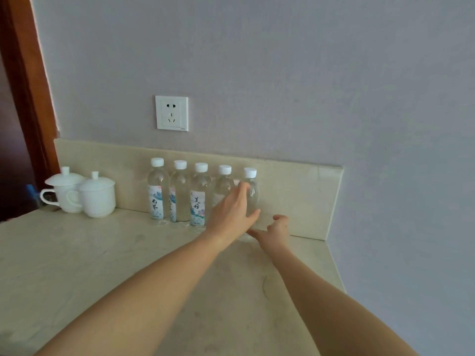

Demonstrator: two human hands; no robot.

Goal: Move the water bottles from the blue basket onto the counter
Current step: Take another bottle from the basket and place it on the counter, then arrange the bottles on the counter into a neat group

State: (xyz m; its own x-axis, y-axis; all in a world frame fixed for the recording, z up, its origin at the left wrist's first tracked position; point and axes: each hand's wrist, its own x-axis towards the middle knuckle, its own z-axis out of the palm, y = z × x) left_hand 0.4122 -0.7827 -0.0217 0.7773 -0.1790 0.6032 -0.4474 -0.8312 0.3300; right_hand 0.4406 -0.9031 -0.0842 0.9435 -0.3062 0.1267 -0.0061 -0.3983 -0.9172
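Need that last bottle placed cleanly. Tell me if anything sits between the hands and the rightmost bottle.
Nothing visible does. The left hand rests on the rightmost bottle, and the right hand is by its base. The fourth bottle stands close beside it, not in between.

wall (257, 60): pale lilac, textured | socket (171, 113): wht, on wall | backsplash (295, 201): beige stone | door frame (23, 98): dk wood, L

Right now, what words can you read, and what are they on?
"无界": on the label of the leftmost bottle.
"美好": on the label of the third bottle from the left.
Label of the second bottle: turned aside, unreadable.
Small print low on those labels: too small to read.
Mark in the corner of the wall socket: too small to read.
The fourth bottle and rightmost bottle: no text shows.
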